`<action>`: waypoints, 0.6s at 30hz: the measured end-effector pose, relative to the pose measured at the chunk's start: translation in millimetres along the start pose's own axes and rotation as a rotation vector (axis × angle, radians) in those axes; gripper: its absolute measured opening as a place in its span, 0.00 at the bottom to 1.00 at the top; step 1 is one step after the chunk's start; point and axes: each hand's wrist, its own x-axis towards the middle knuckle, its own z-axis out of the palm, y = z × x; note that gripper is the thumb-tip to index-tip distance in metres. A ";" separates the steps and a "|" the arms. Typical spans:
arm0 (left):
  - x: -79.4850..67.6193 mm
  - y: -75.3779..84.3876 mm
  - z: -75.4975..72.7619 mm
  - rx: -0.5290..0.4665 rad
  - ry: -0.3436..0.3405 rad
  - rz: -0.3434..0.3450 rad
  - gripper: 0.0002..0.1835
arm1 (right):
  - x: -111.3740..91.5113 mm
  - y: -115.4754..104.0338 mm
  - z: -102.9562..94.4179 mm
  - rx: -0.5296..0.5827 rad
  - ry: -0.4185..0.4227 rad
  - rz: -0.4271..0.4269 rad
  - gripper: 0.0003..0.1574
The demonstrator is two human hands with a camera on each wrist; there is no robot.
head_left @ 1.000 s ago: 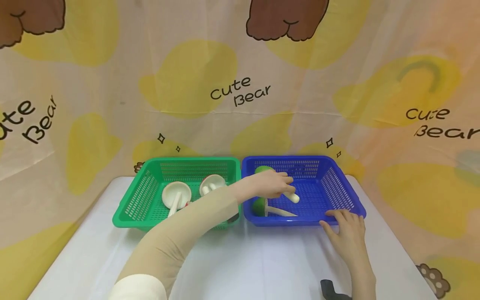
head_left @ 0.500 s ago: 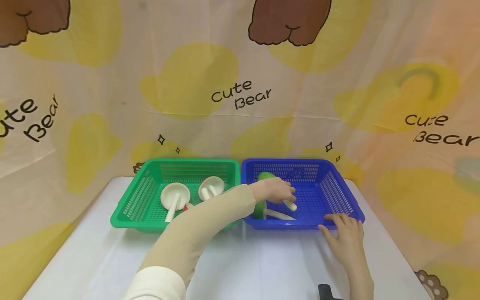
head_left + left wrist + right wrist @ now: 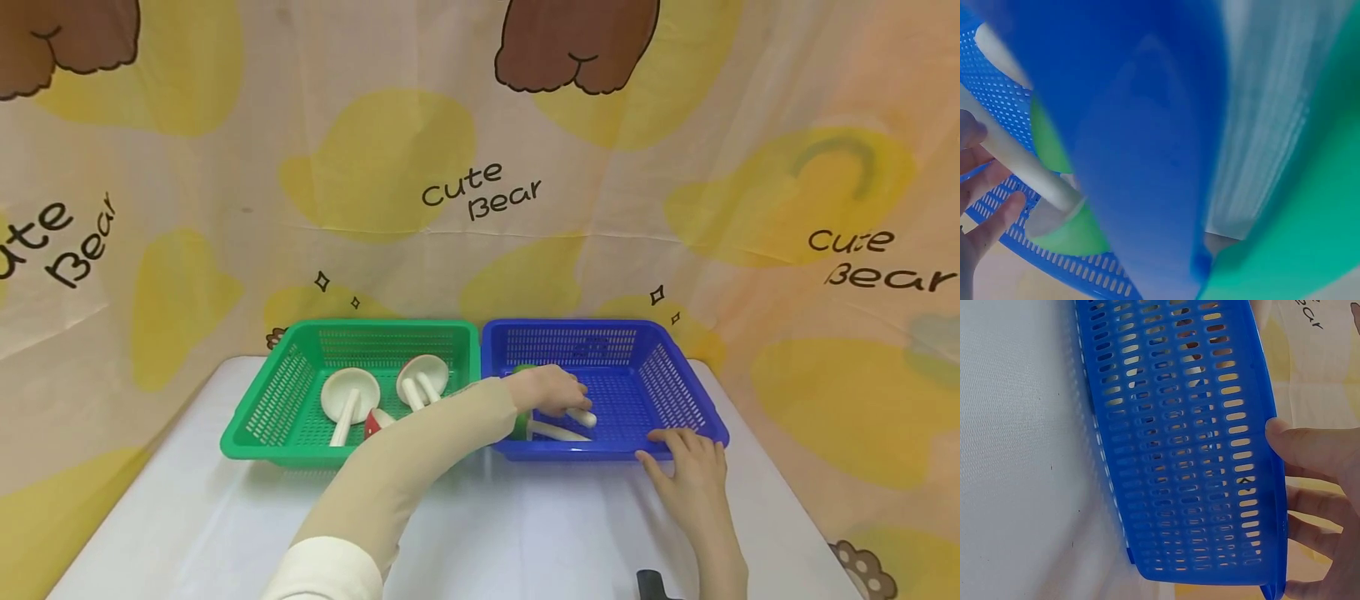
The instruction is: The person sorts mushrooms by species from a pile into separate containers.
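Note:
My left hand (image 3: 553,392) reaches down into the blue basket (image 3: 611,448), its fingers around the white stem of a green-capped toy mushroom (image 3: 583,418). Most of that mushroom is hidden by the hand in the head view. In the left wrist view, the fingertips (image 3: 1015,201) are close to the pale stem (image 3: 1032,169), and a bright green cap (image 3: 1082,236) is at its end. A second green-capped mushroom (image 3: 557,431) lies near the basket's front wall. My right hand (image 3: 693,471) grips the front right rim, thumb on the outer side and fingers over the edge.
A green basket (image 3: 277,454) stands directly left of the blue one. Several red-capped toy mushrooms (image 3: 349,398) lie inside, partly covered by the left sleeve (image 3: 420,450). A black object (image 3: 651,583) shows beside the right forearm. A patterned cloth (image 3: 375,167) hangs behind the white table (image 3: 480,533).
My left hand has moved down into the blue basket with the green-capped mushroom, which sits lower now. The right hand keeps its place on the rim.

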 end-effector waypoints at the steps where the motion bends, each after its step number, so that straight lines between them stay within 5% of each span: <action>1: -0.2 -0.5 1.3 -0.007 -0.002 -0.006 0.19 | 0.6 -0.2 0.4 -0.001 0.002 -0.001 0.17; 8: -3.9 -3.3 6.6 -0.010 -0.026 -0.020 0.18 | 2.8 0.0 2.3 0.003 0.009 -0.012 0.17; 18: -13.3 -1.3 -2.7 -0.039 0.055 -0.014 0.18 | 2.6 4.1 -2.5 0.000 -0.008 -0.004 0.17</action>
